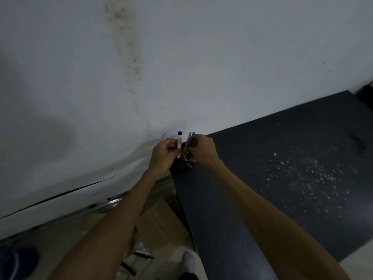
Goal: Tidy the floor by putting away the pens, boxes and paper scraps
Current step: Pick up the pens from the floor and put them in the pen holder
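My left hand (164,153) grips a white marker (179,141) with a dark cap, held upright in front of the white wall. Close beside it, my right hand (202,149) holds several thin pens (190,138), one blue and one pinkish, their tips pointing up. Both hands hover over the left corner of a dark table top (262,158). Small white paper scraps (314,174) are scattered across that top. Down on the floor lie a flat brown cardboard box (161,225) and two dark markers (144,254) (128,267).
A white wall (181,57) with a brown stain fills the upper view. A metal rail (107,203) runs along its base at lower left. A dark blue round object (16,261) sits at the bottom left. My white-socked foot (189,263) stands beside the table.
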